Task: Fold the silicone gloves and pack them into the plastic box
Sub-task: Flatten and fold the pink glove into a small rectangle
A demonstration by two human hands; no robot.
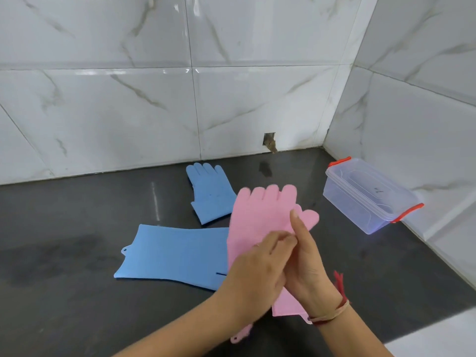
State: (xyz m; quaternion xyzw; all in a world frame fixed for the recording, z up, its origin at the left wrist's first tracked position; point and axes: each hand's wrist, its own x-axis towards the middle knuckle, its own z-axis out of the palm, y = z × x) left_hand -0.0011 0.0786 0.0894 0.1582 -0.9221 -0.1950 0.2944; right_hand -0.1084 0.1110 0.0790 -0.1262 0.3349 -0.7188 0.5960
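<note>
A blue glove lies flat on the dark bench, with a second blue glove behind it near the wall. My left hand pinches the pink gloves with curled fingers. They overlap the flat blue glove. My right hand presses straight fingers against them. The box stands well right, in the corner.
</note>
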